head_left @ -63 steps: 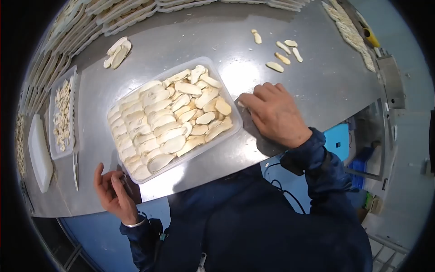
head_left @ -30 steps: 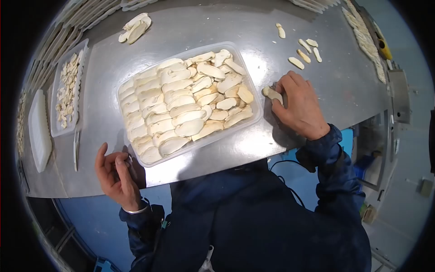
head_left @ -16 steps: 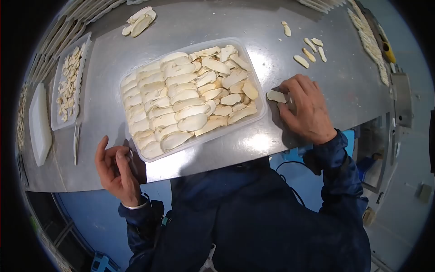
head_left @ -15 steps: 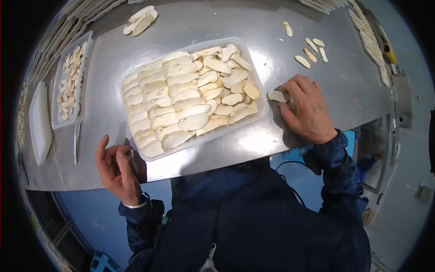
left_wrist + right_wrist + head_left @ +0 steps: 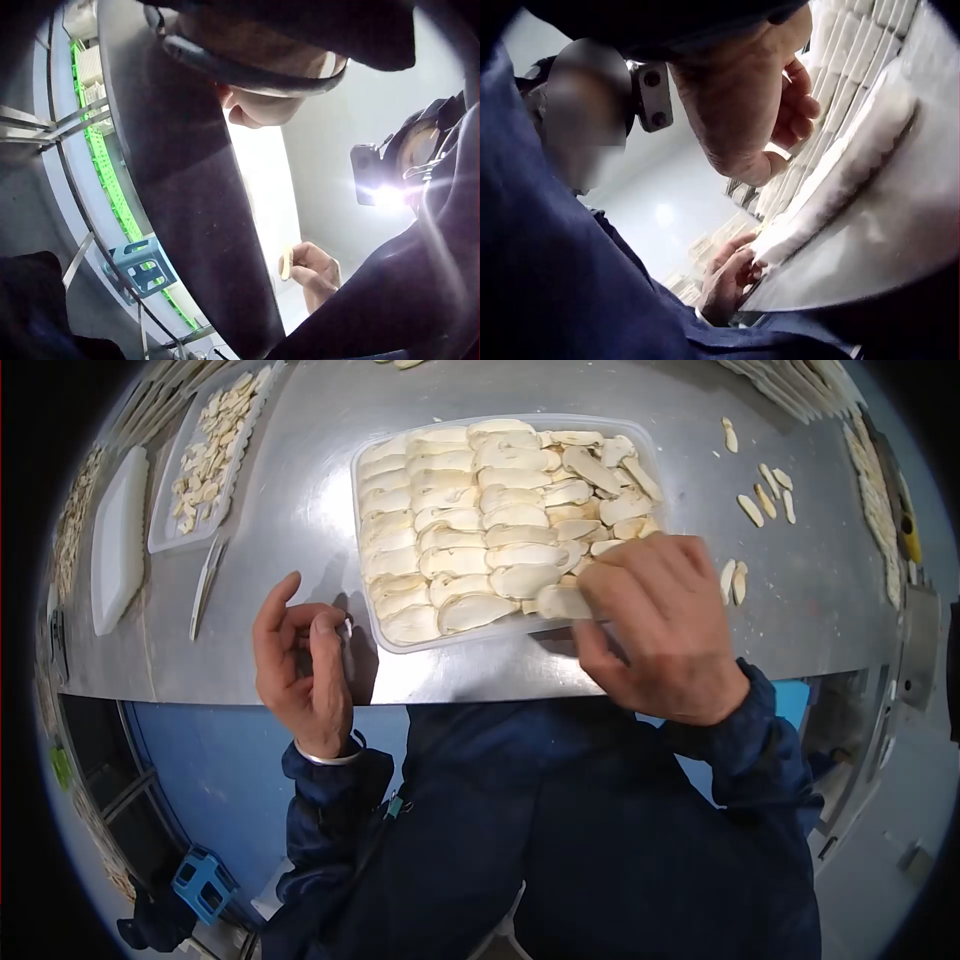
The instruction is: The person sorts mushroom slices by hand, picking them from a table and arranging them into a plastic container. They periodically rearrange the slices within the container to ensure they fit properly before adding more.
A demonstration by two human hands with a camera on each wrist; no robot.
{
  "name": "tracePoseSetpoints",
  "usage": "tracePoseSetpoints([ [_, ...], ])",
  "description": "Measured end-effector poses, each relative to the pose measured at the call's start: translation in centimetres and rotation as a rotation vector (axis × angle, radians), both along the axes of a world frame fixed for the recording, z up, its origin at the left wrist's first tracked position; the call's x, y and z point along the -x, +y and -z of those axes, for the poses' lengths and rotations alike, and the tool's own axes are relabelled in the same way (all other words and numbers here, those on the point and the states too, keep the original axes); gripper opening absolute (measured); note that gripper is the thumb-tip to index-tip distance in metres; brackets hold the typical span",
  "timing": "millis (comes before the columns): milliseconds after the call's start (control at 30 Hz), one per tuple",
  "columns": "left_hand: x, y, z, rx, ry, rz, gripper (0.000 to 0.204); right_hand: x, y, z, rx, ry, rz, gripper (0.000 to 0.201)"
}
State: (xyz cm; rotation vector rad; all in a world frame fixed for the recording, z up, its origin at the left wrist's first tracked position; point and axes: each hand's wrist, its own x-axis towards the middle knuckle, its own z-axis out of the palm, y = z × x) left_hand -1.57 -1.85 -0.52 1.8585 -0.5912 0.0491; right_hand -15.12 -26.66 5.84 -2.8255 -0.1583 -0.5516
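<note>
Mushroom slices fill a clear plastic tray in the head view, in overlapping rows at left and looser at right. My right hand pinches a pale mushroom slice over the tray's near right part, hiding that corner; the left wrist view shows the slice edge-on between thumb and finger. My left hand is beside the tray's near left corner, fingers loosely bent. A narrow pale strip shows beside its thumb; I cannot tell whether that hand holds it.
On the metal table, a tray of small pieces, a white tray and a slim metal tool lie at left. Several loose slices lie at right, with two more slices nearer my right hand.
My right hand has moved left from the table onto the tray's near right part, carrying a slice. Two slices now show where it was. The head view has shifted; my left hand keeps its pose.
</note>
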Motion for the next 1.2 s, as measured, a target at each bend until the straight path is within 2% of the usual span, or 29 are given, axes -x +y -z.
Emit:
tracePoseSetpoints([
  [333, 0.0, 0.2, 0.1, -0.008, 0.022, -0.009, 0.036, -1.5, 1.1, 1.5, 0.044, 0.056, -0.09, 0.022],
  [433, 0.0, 0.2, -0.1, -0.014, 0.024, 0.0, 0.036, -1.4, 1.0, 1.4, -0.021, 0.043, -0.062, 0.023],
  [533, 0.1, 0.1, 0.1, 0.002, 0.008, -0.013, 0.037, -0.5, -0.2, -0.3, -0.03, -0.022, 0.022, 0.025],
  [633, 0.1, 0.2, 0.4, 0.056, 0.076, -0.013, 0.038, 3.1, -5.5, -2.2, 0.067, -0.081, 0.328, 0.02],
  [667, 0.1, 0.4, 0.5, 0.063, 0.09, 0.007, 0.04, 4.6, -7.8, -2.6, 0.105, -0.042, 0.404, 0.016],
  [733, 0.0, 0.4, 0.5, 0.071, 0.091, 0.014, 0.04, 8.1, -11.1, -2.8, 0.171, 0.306, 0.618, 0.013],
  [833, 0.3, -0.1, 0.3, 0.085, 0.118, 0.012, 0.038, 10.2, -11.6, -1.7, -0.114, 0.425, 0.608, 0.015],
  [867, 0.2, 0.0, 0.1, 0.073, 0.122, 0.009, 0.038, 10.4, -11.0, -1.4, -0.163, 0.367, 0.581, 0.019],
  [967, -0.3, 0.0, -0.6, 0.025, 0.16, 0.046, 0.039, 9.8, -10.4, -0.5, -0.198, 0.25, 0.641, 0.023],
  [1100, -0.1, -0.3, -2.2, 0.052, 0.342, 0.096, 0.043, 9.2, -10.5, 0.4, -0.237, 0.408, 0.753, 0.022],
  [1200, 0.6, -0.4, -2.3, 0.12, 0.477, 0.119, 0.046, 9.5, -10.9, 1.9, -0.165, 0.287, 0.708, 0.022],
])
